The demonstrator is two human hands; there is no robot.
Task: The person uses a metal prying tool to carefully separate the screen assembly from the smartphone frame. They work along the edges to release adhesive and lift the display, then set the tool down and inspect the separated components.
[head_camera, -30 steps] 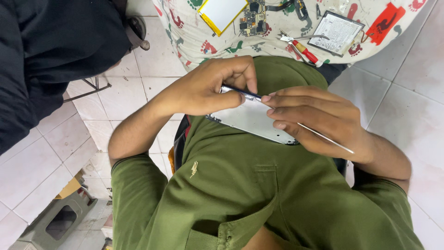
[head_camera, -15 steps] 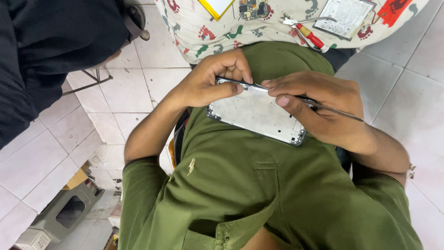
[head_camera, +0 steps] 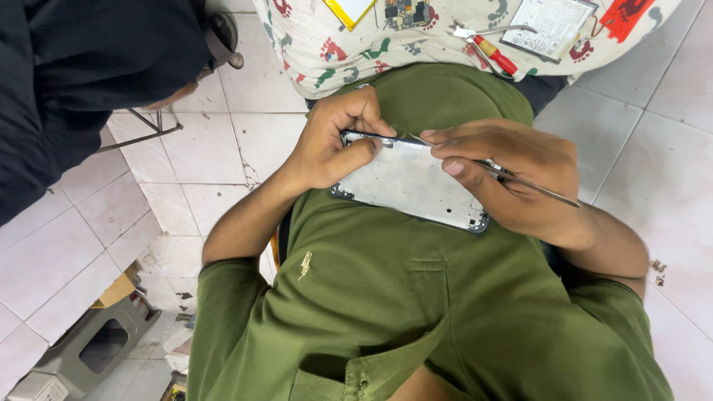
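- Two hands meet over our lap in the head view: our left hand (head_camera: pixel 334 145) pinches the upper left corner of an opened phone frame (head_camera: pixel 408 182), thumb pressed on its pale inner face.
- We rest the phone frame flat on our green shirt (head_camera: pixel 386 297), just below the patterned cloth (head_camera: pixel 438 44).
- Our right hand (head_camera: pixel 512 174) is closed around thin metal tweezers (head_camera: pixel 520 178), whose tip touches the frame's top edge.
- On the cloth we see a red-handled tool (head_camera: pixel 496 55), a small circuit board (head_camera: pixel 405 11) and a flat grey part (head_camera: pixel 549 26).
- Someone in dark clothing (head_camera: pixel 82 82) stands at the left, above the white tiled floor (head_camera: pixel 193 156).
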